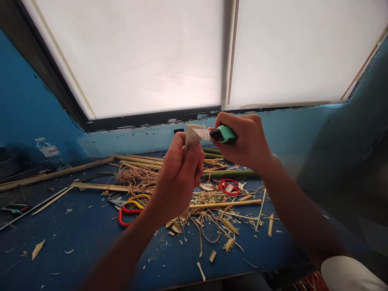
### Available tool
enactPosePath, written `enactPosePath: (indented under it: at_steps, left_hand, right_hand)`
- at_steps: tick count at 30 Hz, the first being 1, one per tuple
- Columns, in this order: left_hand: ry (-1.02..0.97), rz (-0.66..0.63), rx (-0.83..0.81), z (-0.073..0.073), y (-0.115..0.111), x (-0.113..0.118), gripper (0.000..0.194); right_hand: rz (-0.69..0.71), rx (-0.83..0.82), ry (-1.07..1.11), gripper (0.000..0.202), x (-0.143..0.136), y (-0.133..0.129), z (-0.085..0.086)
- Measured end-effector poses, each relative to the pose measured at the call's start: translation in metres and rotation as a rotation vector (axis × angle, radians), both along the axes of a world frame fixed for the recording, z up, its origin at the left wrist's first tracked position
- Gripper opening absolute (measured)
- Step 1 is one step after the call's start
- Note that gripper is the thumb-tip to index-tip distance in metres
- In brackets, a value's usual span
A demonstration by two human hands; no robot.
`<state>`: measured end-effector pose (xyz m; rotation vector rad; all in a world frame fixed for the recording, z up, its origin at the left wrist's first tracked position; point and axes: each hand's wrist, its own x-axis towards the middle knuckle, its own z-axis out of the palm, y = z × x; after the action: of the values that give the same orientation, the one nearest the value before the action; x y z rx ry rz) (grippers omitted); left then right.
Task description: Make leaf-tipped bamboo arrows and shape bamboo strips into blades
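My left hand [184, 161] is closed around a pale flat strip [191, 136], which looks like bamboo and is held upright with its top end sticking out above the thumb. My right hand [245, 139] grips a utility knife [226, 134] with a green and black handle. Its blade points left and lies at the strip's upper right edge, just above my left thumb. Whether the blade has cut in cannot be told. Both hands are raised over a blue table [100, 246].
Shavings and bamboo scraps [218, 206] litter the table beside tangled twine [136, 176]. Red and yellow-handled cutters [129, 210], red-handled scissors [229, 187] and bamboo poles [142, 160] lie around. A plastic bottle [51, 152] and another green-black tool [16, 208] are at the left. A bright window [136, 60] rises behind.
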<state>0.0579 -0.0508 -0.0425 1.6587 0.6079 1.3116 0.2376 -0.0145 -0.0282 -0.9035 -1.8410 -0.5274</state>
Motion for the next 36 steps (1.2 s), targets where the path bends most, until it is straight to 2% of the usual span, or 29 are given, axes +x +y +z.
enactPosePath:
  at_steps: [3,7,10,18,24,27,29,33,36]
  left_hand:
    - [0.023,-0.044,-0.02,-0.002,-0.005,-0.004,0.017]
    - [0.078,-0.04,0.021,-0.003,-0.009,-0.006,0.015]
    - [0.09,-0.01,0.067,-0.002,-0.006,-0.004,0.025]
    - [0.132,0.155,0.127,-0.008,0.008,-0.004,0.03]
    - [0.132,0.191,0.049,-0.01,0.007,-0.002,0.042]
    - [0.117,0.231,0.05,-0.008,0.006,0.001,0.044]
    - [0.082,0.214,0.041,-0.008,0.008,0.003,0.043]
    - [-0.047,0.134,-0.002,-0.014,0.023,0.01,0.04]
    - [-0.104,0.125,-0.085,-0.025,0.049,0.014,0.04]
  right_hand:
    - [-0.022,0.014,-0.031,0.017,-0.003,-0.002,-0.002]
    - [-0.013,0.025,-0.051,0.018,-0.008,-0.002,-0.005]
    - [-0.018,0.034,-0.066,0.021,-0.01,-0.002,-0.007]
    - [-0.094,0.069,-0.04,0.019,-0.019,0.001,-0.012]
    - [-0.18,0.032,-0.001,0.026,-0.024,-0.001,-0.014]
    - [-0.232,0.028,0.009,0.024,-0.028,-0.002,-0.016]
    - [-0.283,0.037,0.005,0.021,-0.029,0.0,-0.017]
    - [-0.387,0.009,-0.018,0.021,-0.032,0.014,-0.023]
    - [-0.426,-0.151,-0.038,0.023,-0.037,0.036,-0.033]
